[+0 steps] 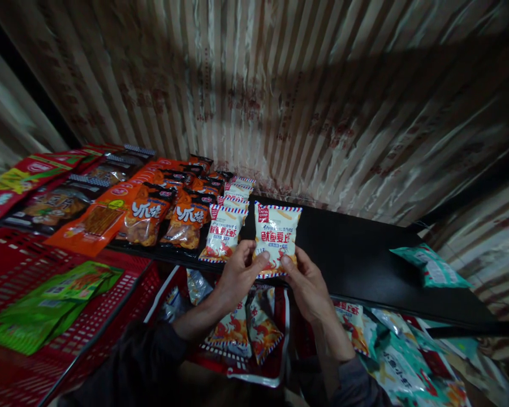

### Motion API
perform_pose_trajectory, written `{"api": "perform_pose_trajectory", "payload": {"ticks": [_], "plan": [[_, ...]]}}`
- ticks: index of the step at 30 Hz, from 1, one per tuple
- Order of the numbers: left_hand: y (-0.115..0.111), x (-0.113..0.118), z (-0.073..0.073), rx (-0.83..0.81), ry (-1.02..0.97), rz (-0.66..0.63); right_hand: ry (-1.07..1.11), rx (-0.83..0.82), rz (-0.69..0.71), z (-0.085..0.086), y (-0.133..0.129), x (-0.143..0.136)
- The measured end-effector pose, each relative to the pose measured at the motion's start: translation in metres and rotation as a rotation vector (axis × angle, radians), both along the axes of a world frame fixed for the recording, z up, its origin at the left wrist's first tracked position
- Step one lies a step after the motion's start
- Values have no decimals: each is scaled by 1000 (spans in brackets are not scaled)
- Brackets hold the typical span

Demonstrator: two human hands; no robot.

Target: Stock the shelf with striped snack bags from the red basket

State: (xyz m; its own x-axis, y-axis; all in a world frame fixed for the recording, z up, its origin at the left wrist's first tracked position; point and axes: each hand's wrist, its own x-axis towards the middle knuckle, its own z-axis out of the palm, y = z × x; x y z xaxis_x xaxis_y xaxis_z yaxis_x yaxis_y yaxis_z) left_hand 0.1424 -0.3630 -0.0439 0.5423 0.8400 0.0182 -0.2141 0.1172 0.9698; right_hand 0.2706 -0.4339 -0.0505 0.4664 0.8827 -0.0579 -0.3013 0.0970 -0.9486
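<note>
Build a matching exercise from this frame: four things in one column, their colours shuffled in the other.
Things
1. Packet held by the left hand and right hand
2. Bags in the left basket
3. Shelf
4. Lone pouch at the shelf's right end

Colours
A. Bright green
B. Teal
C. White with red lettering
D. Black

Pairs: 1-C; 2-A; 3-D; 4-B

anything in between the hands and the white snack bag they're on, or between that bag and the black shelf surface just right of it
Nothing visible, either way: the left hand and right hand both touch the white snack bag. The teal packet on the black shelf lies well off to the right.
</note>
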Motion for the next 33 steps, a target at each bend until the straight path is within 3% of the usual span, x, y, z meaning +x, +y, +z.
{"api": "perform_pose_trajectory", "payload": {"ticks": [4, 8, 12, 18, 25, 29, 33], "plan": [[16, -9, 8, 45, 2, 30, -22, -13, 39, -3, -1, 4], [28, -16, 15, -36, -72, 56, -50, -61, 125, -7, -3, 3], [29, -15, 14, -166, -140, 113, -66, -99, 203, -8, -2, -5], [28, -16, 16, -222, -203, 170, -137, -64, 255, -5, -2, -7], [14, -14, 16, -272, -44, 18, -78, -6, -44, 0, 0, -4], [4, -9, 12, -227, 7, -86, -46, -6, -130, 0, 2, -2], [3, -8, 10, -179, 7, -185, 74, 2, -308, -2, 4, 2]]}}
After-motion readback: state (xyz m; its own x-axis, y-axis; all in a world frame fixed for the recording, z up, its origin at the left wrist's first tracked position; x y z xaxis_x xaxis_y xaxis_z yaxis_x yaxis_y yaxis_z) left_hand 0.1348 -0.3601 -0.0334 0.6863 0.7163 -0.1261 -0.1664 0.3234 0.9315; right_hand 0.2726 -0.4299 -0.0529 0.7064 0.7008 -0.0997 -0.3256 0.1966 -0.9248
